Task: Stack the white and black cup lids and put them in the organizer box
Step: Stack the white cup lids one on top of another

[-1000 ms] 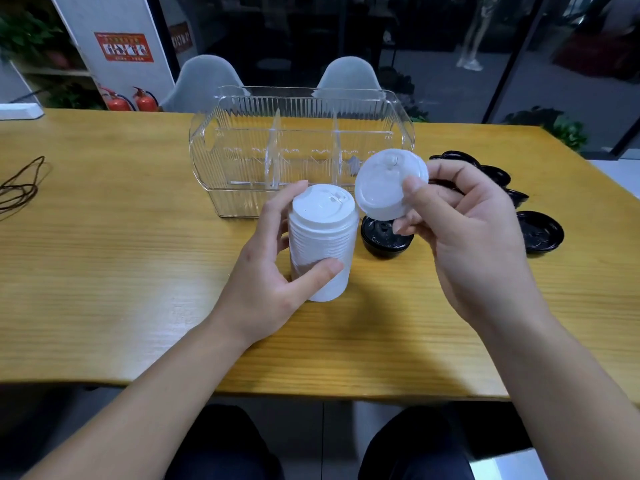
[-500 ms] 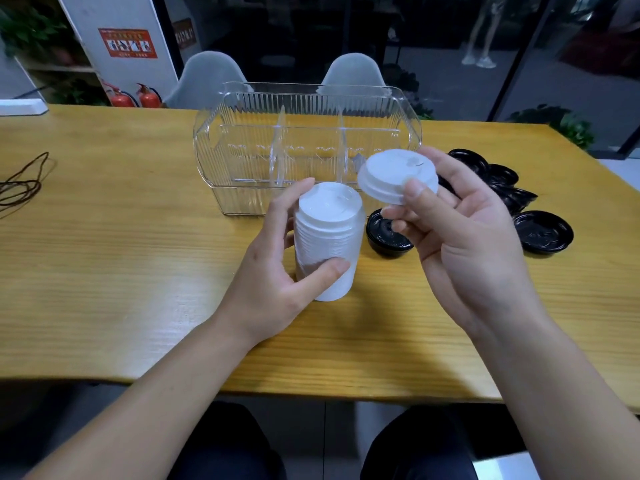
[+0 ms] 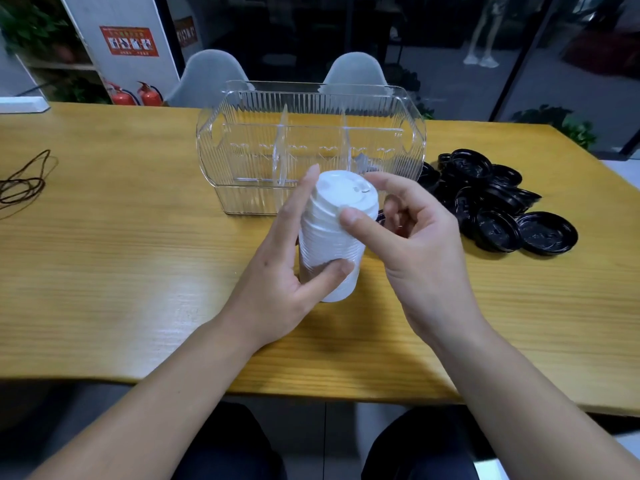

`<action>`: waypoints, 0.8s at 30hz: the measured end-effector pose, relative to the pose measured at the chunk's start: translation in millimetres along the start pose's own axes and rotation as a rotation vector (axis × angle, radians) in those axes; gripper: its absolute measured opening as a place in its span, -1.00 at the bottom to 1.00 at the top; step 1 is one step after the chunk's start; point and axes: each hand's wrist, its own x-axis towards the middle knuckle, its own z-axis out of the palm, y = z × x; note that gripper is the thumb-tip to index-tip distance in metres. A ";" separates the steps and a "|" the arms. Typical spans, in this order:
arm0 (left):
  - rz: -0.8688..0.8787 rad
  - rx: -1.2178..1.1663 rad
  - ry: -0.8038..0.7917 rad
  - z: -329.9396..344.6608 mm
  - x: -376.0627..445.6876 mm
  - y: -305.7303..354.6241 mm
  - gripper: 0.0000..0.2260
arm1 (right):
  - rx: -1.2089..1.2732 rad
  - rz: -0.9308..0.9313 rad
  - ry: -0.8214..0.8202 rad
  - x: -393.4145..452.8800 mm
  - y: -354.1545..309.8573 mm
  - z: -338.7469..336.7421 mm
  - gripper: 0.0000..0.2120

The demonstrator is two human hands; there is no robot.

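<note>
A tall stack of white cup lids [image 3: 329, 251] stands on the wooden table [image 3: 121, 258] in front of me. My left hand [image 3: 277, 271] grips the stack from its left side, thumb across the front low down. My right hand [image 3: 412, 244] pinches the top white lid [image 3: 343, 194], which sits on the stack, thumb at its front rim and index finger behind. Behind the stack stands the clear ribbed organizer box [image 3: 311, 143] with dividers and nothing in it. A pile of black cup lids [image 3: 495, 206] lies to the right.
A coil of dark cord [image 3: 24, 181] lies at the table's left edge. Two grey chairs [image 3: 353, 71] stand behind the far side of the table. One black lid shows partly behind my right hand.
My right hand has carried the single white lid left and down onto the top of the stack. My left hand has kept its hold on the stack.
</note>
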 end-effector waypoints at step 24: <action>-0.198 -0.197 -0.038 -5.2 -1.8 0.5 -0.02 | -0.374 -0.196 -0.319 17.1 -10.9 -11.3 -0.53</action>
